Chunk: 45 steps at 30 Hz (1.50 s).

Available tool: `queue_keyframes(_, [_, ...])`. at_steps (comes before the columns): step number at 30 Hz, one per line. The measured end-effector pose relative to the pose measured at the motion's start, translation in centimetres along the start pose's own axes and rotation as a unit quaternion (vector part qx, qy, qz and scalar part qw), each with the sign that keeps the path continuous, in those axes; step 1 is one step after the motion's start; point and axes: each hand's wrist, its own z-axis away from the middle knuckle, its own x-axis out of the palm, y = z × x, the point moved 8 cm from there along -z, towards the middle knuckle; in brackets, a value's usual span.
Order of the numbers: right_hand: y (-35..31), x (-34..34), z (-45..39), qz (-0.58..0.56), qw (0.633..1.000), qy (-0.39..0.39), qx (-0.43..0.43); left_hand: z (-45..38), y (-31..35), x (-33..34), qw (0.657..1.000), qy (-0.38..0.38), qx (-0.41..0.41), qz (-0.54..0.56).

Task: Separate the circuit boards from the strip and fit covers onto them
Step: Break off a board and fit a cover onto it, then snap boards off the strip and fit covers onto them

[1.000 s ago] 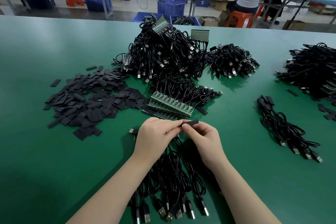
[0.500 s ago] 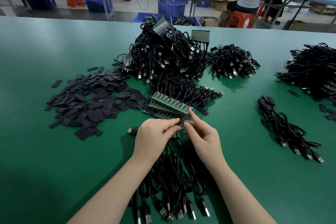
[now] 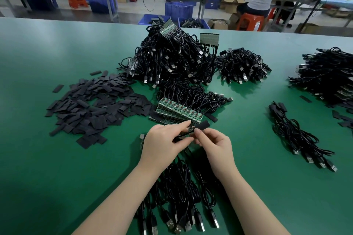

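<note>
2 bare forearms and hands, seen from the wearer's head

The left hand (image 3: 164, 144) and right hand (image 3: 216, 148) wear no gloves, rings or watch; both forearms are uncovered right to the lower edge of the view, with no sleeve showing; fingernails are short and unpainted.

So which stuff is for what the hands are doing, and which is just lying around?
For the job:
left hand
right hand
black cover
board strip
pile of covers

Just lying about:
blue crates
orange stool
</note>
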Motion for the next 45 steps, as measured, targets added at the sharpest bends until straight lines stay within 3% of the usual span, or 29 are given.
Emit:
queue_keyframes(6, [1.0, -1.1, -0.3, -0.126, 0.989, 0.057, 0.055, -0.2, -0.2, 0.5, 0.999, -0.02, 0.003, -0.047])
queue_keyframes(10, [0.2, 0.1, 0.0, -0.004, 1.0, -0.004, 0.014, -0.3, -0.2, 0.4, 0.999, -0.02, 0.013, -0.033])
queue_keyframes(13, [-0.3, 0.3, 0.1, 0.009, 1.0, -0.007, 0.002, -0.3, 0.0, 0.4, 0.999, -0.02, 0.027, -0.014])
queue_keyframes(18, [-3.4, -3.1, -0.4, -0.104, 0.993, 0.058, -0.018, -0.1, -0.1, -0.7, 0.999, 0.034, 0.007, 0.005])
queue_keyframes(22, [-8.6, -8.9, -1.0, -0.117, 0.979, 0.122, -0.115, -0.2, -0.6, -0.6, 1.0, 0.021, -0.012, 0.008])
queue_keyframes(25, [-11.4, -13.5, -1.0, 0.088, 0.955, 0.229, -0.167, -0.2, -0.5, -0.3, 1.0, 0.012, -0.006, 0.005])
queue_keyframes(27, [-11.2, -15.7, -2.2, 0.335, 0.891, 0.27, -0.144, -0.2, -0.5, -0.2, 1.0, 0.008, -0.005, 0.004])
queue_keyframes(30, [-7.7, -17.5, -4.7, 0.587, 0.776, 0.23, -0.028, -0.3, -0.6, 0.1, 1.0, -0.003, -0.017, 0.005])
queue_keyframes(34, [-3.3, -18.4, -5.8, 0.715, 0.677, 0.176, 0.009, -0.2, -0.9, 0.1, 1.0, -0.002, -0.025, 0.006])
queue_keyframes(36, [-2.3, -19.0, -6.0, 0.722, 0.67, 0.174, 0.013, -0.3, -1.0, 0.2, 1.0, -0.007, -0.025, 0.001])
queue_keyframes(40, [-1.5, -19.8, -6.6, 0.753, 0.63, 0.153, 0.115, -0.3, -1.0, 0.2, 0.999, -0.009, -0.039, -0.006])
queue_keyframes(41, [-2.2, -19.0, -6.7, 0.75, 0.635, 0.153, 0.098, -0.3, -1.2, 0.2, 0.999, -0.009, -0.044, -0.009])
queue_keyframes(45, [-6.5, -10.8, -5.5, 0.68, 0.717, 0.124, -0.09, -0.4, -2.0, 0.6, 0.996, -0.029, -0.083, -0.035])
